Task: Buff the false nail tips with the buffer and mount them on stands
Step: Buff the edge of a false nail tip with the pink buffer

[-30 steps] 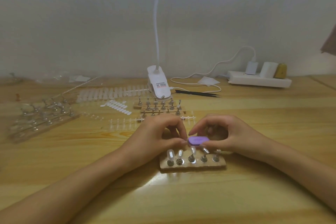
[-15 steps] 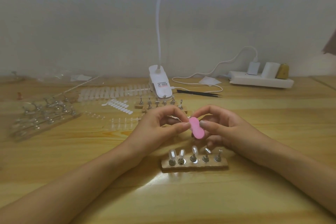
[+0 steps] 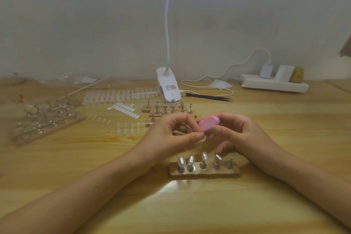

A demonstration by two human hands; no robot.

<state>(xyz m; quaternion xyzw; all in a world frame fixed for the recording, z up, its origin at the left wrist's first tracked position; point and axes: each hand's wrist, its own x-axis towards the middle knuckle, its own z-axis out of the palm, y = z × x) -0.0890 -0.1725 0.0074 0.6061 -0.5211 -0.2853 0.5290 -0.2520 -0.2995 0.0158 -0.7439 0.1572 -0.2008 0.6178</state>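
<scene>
1. Half a second on, the buffer [image 3: 208, 124] has tipped from standing on end to a slant. Its pink face is turned up and a purple layer shows at its far right end.
2. It sits a little higher in the frame than before, at the centre, above the wooden stand [image 3: 204, 173] and clear of it.
3. My right hand [image 3: 241, 133] grips the buffer, with the fingers curled over its far end and the thumb underneath.
4. My left hand [image 3: 171, 135] is curled too, and its thumb and forefinger pinch the buffer's near lower end. I cannot tell whether a clear tip lies between them.
5. The stand lies on the table [image 3: 95, 157] just below my hands and has not shifted. It holds five metal holders in a row.
6. Clear nail tips [image 3: 180, 160] stand upright on the three leftmost holders.
7. More stands [image 3: 167, 108] are grouped behind my hands, just in front of the white lamp base [image 3: 168, 89].
8. Strips of tips [image 3: 117, 95] lie left of the lamp.
9. A clear tray of holders [image 3: 47, 119] sits at the left edge.
10. Black tweezers [image 3: 209, 97] and a white power strip [image 3: 273, 85] lie at the upper right, near the wall.
</scene>
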